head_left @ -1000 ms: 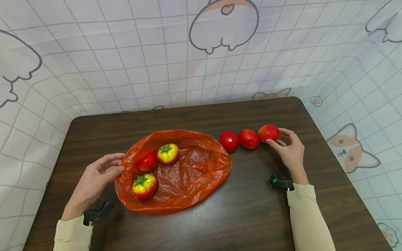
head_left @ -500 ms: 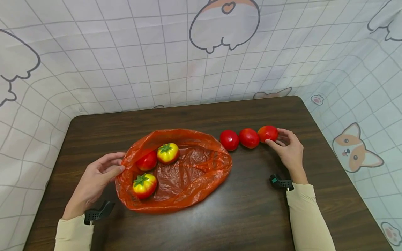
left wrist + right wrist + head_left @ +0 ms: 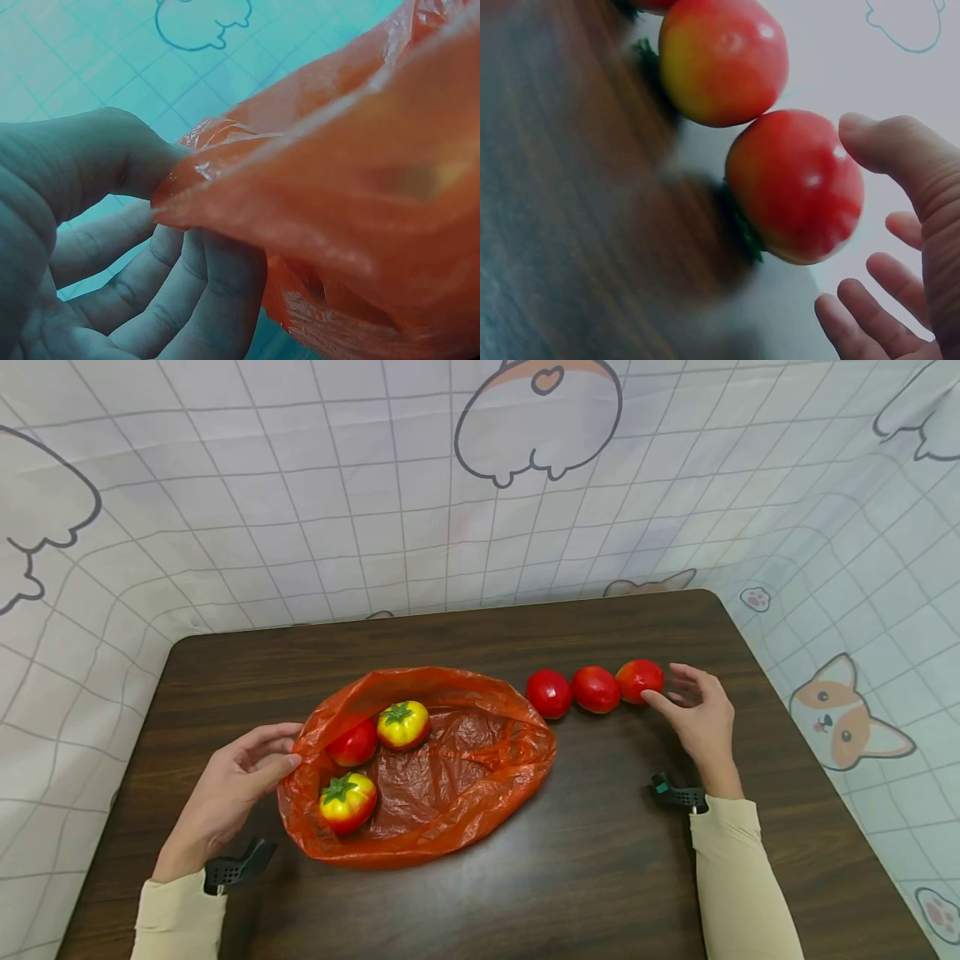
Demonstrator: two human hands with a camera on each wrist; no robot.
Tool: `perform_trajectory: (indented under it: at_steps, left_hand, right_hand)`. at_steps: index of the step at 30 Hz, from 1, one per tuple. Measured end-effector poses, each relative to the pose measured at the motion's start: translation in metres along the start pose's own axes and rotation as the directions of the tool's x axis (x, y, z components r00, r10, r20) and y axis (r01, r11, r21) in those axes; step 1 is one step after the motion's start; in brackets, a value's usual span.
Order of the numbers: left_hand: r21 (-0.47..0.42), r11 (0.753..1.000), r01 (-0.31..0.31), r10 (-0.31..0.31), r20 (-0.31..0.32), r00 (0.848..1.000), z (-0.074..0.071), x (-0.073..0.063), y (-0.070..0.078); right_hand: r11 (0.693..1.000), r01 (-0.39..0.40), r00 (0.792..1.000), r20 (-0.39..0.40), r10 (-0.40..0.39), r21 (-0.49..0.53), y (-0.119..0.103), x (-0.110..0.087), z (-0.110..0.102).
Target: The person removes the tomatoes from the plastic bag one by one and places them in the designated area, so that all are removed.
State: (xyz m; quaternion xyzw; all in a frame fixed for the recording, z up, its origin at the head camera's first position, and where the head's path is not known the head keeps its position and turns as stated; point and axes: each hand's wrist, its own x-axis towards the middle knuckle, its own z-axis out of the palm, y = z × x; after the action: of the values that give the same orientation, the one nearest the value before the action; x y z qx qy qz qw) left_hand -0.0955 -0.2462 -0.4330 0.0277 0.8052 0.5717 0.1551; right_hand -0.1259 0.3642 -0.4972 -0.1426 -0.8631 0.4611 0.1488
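Observation:
My left hand [image 3: 236, 777] pinches the left edge of an orange-red plastic bag [image 3: 457, 843] between thumb and fingers; the left wrist view shows the thin film of the bag [image 3: 315, 217] in that pinch. Inside the wide-mouthed bag lie two yellow-and-red tomatoes with green tops, one at the back [image 3: 403, 725] and one in front [image 3: 348, 803], and a red tomato [image 3: 354, 745] partly behind the film. My right hand [image 3: 701, 714] has its fingers spread just right of the end tomato [image 3: 640, 681], thumb tip close to it. That tomato [image 3: 795, 187] lies stem-side down in the right wrist view.
Two more red tomatoes, a middle one [image 3: 596, 690] and a left one [image 3: 549, 693], form a row with the end one, the left beside the bag's rim. The dark wooden table [image 3: 570, 860] meets a grid-patterned cloth [image 3: 405, 527] at its back edge.
My right hand has let go of the end tomato and drawn slightly right, its fingers opening. My left hand, the bag and the tomatoes stay in place.

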Motion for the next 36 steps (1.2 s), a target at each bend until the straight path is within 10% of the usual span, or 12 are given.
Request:
perform_trajectory:
  at_steps: [17, 36]
  left_hand:
    - [-0.036, 0.999, -0.008, 0.009, 0.012, 1.0, -0.003, -0.001, -0.003]
    - [-0.083, 0.996, -0.038, 0.038, 0.003, 0.999, 0.004, 0.003, -0.007]
  right_hand:
    - [0.987, 0.126, 0.989, -0.091, -0.117, 0.103, -0.041, -0.004, 0.003]
    - [0.928, 0.366, 0.928, 0.051, -0.37, 0.076, -0.102, -0.016, 0.038]
